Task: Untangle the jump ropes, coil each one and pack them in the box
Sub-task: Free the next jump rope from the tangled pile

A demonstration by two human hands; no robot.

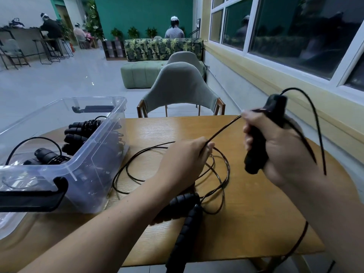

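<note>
Head view, only one I've got:
- right hand (279, 148) is raised over the right side of the table (256, 213), fingers wrapped around a black handle (256, 152) held near upright; may be two handles stacked in that fist, can't tell
- cord (224, 129) runs taut from that fist down-left to my left hand (185, 158), which pinches it between thumb and fingertips just above the tabletop
- another length of cord leaves the handle top and arcs over the back of the right hand
- loose loops (218, 174) lie on the table under and right of the left hand, overlapping; I can't trace which strand goes where
- two ribbed handles (185, 207) lie by my left forearm at the near edge, touching the loops; same rope or a second one, can't tell
- clear box (92, 160) sits at the left of the table, well apart from both hands, with packed ropes (78, 133) already coiled inside

My read: I'm in the coil/untangle step on one of the last ropes, packing mostly done

Next move needs the left hand to feed slack while the right wraps cord round the handle, keeping tension low so the table loops don't cinch into a knot; check the ribbed handles aren't snagged before pulling
</note>
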